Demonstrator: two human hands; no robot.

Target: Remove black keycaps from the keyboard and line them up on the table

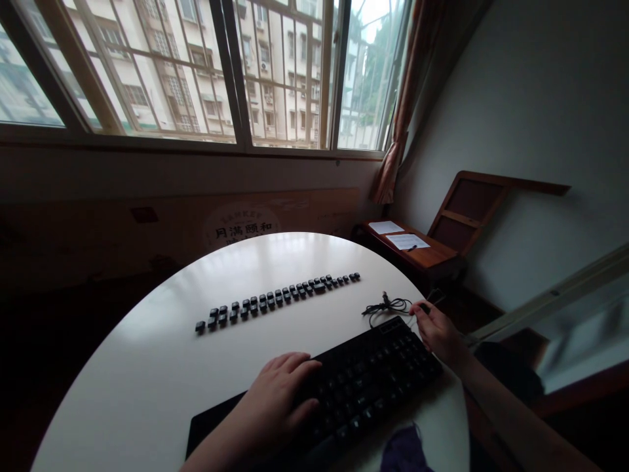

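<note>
Keyboard (pixel 376 377), lower centre, lies partly hidden beneath the loosely spread left hand (pixel 281 394), while the right hand (pixel 439 333) pinches a dark item (pixel 424 308), hard to identify.

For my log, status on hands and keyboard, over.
Left hand on keyboard. Right hand pinching small dark piece. Loose keycaps beyond; cable near right hand.

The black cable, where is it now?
In the head view, the black cable lies right of centre on the table, beyond the keyboard, left of the right hand.
</note>
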